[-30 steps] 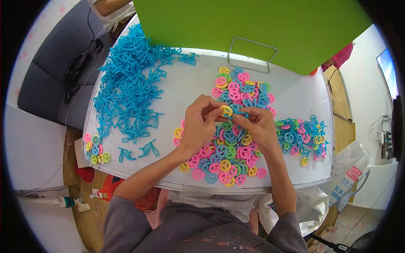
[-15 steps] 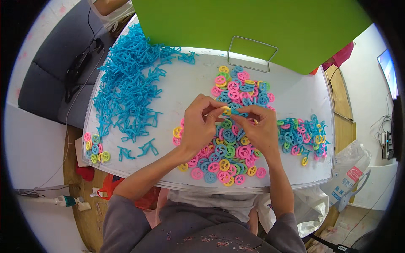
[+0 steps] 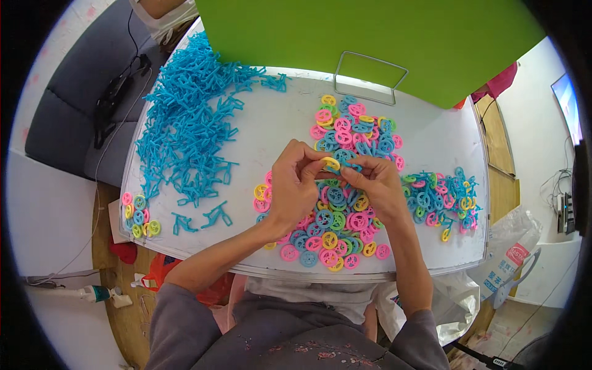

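Note:
Above the middle of the white table (image 3: 259, 117), my hands meet close together. My left hand (image 3: 295, 188) pinches a small yellow plastic wheel (image 3: 331, 164) between thumb and fingers. Against it, my right hand (image 3: 381, 185) grips a blue plastic piece (image 3: 354, 167), mostly covered by the fingertips. Beneath and in front of my hands spreads a pile of pink, blue, yellow and green wheels (image 3: 329, 240). More such wheels (image 3: 343, 124) lie just beyond. Blue forked plastic pieces (image 3: 191, 117) make a large heap at the left.
To the right sits a heap of blue pieces with coloured wheels among them (image 3: 441, 200). A few wheels (image 3: 140, 213) lie at the left front corner. A green panel (image 3: 370, 31) with a wire loop (image 3: 373, 57) stands across the back. Plastic bags (image 3: 453, 302) hang by the front edge.
The yellow wheel has turned to show more of its ring, and the blue piece has shifted slightly in my right fingers. Both hands stay in nearly the same place.

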Demonstrator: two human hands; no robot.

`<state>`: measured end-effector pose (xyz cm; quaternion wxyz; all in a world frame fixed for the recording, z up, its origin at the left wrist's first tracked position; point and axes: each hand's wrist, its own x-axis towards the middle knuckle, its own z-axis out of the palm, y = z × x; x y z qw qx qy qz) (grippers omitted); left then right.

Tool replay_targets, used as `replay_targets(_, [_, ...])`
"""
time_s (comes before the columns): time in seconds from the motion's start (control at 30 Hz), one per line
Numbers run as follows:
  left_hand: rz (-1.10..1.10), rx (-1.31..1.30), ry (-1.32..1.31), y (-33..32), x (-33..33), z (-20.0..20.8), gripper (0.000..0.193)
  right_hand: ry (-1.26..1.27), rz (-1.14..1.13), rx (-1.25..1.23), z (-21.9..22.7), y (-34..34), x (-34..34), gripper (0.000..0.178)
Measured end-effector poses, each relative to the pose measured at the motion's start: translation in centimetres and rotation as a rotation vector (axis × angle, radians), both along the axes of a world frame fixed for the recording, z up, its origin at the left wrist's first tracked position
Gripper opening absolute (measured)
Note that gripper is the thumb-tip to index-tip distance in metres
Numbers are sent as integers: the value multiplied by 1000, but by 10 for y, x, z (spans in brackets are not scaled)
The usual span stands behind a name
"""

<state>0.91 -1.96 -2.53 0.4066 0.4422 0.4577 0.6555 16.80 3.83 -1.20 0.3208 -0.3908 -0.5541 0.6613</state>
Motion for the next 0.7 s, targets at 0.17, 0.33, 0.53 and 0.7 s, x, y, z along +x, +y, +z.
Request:
replay_targets(0.17, [4,54,5,2,-1,1,4,46,-43,-8,11,-6,-7,17])
replay_targets(0.33, [40,58,214,5,-6,1,5,-223,-284,517,5,-18,-17,15])
replay_targets(0.53, [-99,-31,160,12,-19,7,10,-308,-116,527,11,-11,-7,20])
replay_targets(0.7, [-243,-218,-15,15,-33,17,15,201,61,76,31,-8,-2,32])
